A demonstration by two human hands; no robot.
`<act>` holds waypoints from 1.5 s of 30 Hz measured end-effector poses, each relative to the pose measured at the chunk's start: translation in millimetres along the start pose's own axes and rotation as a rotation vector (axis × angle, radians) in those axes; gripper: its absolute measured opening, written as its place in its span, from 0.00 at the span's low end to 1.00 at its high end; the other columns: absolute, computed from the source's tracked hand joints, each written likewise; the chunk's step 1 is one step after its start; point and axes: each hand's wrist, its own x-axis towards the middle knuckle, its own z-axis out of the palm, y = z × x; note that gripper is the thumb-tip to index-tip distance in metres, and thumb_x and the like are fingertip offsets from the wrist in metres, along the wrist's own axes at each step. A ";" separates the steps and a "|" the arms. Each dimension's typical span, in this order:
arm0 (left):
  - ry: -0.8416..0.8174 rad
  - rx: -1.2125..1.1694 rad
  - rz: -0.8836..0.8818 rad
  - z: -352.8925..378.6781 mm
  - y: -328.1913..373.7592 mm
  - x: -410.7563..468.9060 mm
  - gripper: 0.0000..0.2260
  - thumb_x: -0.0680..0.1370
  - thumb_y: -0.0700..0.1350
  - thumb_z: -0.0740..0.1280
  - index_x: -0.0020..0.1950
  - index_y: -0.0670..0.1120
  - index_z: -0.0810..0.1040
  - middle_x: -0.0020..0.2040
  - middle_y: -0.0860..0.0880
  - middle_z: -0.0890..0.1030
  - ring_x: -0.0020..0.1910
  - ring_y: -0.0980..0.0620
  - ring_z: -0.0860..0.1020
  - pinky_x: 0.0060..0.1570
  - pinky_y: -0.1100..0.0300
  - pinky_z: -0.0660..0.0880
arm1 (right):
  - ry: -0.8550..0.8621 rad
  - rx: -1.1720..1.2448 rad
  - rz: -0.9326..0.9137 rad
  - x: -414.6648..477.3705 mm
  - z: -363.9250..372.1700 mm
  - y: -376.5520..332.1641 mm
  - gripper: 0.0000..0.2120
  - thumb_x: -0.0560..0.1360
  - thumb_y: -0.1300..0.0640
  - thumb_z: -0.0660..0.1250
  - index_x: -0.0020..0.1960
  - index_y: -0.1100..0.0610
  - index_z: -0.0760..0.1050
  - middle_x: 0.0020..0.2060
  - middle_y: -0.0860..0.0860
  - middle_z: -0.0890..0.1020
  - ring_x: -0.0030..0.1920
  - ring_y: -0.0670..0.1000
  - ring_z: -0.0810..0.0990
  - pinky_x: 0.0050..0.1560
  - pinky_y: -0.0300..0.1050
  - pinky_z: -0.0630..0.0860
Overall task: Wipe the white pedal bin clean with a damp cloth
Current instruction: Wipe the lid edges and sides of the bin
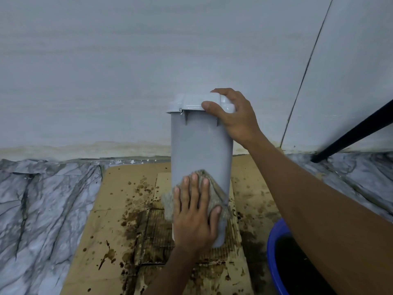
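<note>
Nearest me, at the lower right, sits a blue basin (273, 262) of dark water, and the person's right forearm reaches over it. Just left of that, the left hand (194, 213) lies flat on a grey cloth (215, 189). Its fingers are straight and a little spread, and they press the rag against the near face of the white pedal bin (200, 150), low on the body. The right hand (234, 118) is at the far end, fingers and thumb curled round the edge of the lid (191, 102) to hold the bin steady.

The bin stands on a sheet of brown-spattered cardboard (119, 209) laid over the marble-patterned floor (53, 199), close to the pale wall (106, 71). Whether it is leaning towards the person I can't say from this angle. A black bar (350, 133) slants down at the far right.

It looks to me like the wiping is in hand, with the lower front being worked. The body above the cloth looks fairly clean. I'd guess the next move wants firm strokes along the side while the top grip stays tight, then turning the bin to reach the far faces. With the basin water that dark, smearing dirt back on is a risk.
</note>
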 end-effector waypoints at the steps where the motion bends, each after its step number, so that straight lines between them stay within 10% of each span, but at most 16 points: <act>1: -0.008 -0.005 0.008 2.6 -0.6 -12.3 0.30 0.84 0.57 0.53 0.83 0.43 0.55 0.84 0.42 0.53 0.82 0.39 0.54 0.80 0.40 0.50 | 0.004 0.002 -0.003 -0.1 0.5 0.3 0.19 0.68 0.38 0.76 0.56 0.41 0.79 0.57 0.44 0.79 0.55 0.37 0.77 0.51 0.29 0.72; 14: 0.049 -0.071 -0.103 -14.4 14.2 40.4 0.30 0.84 0.55 0.55 0.83 0.43 0.54 0.84 0.41 0.52 0.83 0.41 0.49 0.80 0.40 0.48 | 0.047 -0.030 -0.018 0.9 3.5 0.5 0.25 0.64 0.32 0.74 0.56 0.42 0.80 0.57 0.45 0.80 0.57 0.43 0.79 0.60 0.46 0.78; 24: -0.001 -0.081 -0.229 25.3 27.0 -76.0 0.31 0.85 0.57 0.52 0.84 0.45 0.49 0.84 0.42 0.49 0.82 0.37 0.51 0.78 0.35 0.51 | 0.031 -0.027 -0.021 -3.6 4.6 -0.1 0.24 0.65 0.33 0.73 0.56 0.43 0.80 0.58 0.45 0.79 0.58 0.42 0.78 0.61 0.43 0.77; 36: 0.120 -0.111 -0.028 -30.5 -3.7 105.8 0.30 0.84 0.54 0.59 0.83 0.42 0.57 0.83 0.39 0.54 0.83 0.40 0.49 0.80 0.39 0.48 | 0.040 -0.007 -0.019 1.7 4.4 3.4 0.27 0.64 0.32 0.75 0.57 0.45 0.81 0.59 0.48 0.81 0.60 0.46 0.80 0.63 0.52 0.77; 45: -0.084 0.053 0.315 -1.2 -4.4 -5.5 0.30 0.85 0.56 0.58 0.83 0.44 0.57 0.84 0.42 0.53 0.83 0.41 0.52 0.81 0.41 0.47 | 0.026 -0.003 0.004 -1.4 -0.4 0.1 0.22 0.65 0.34 0.75 0.55 0.41 0.80 0.59 0.45 0.80 0.60 0.43 0.78 0.63 0.47 0.77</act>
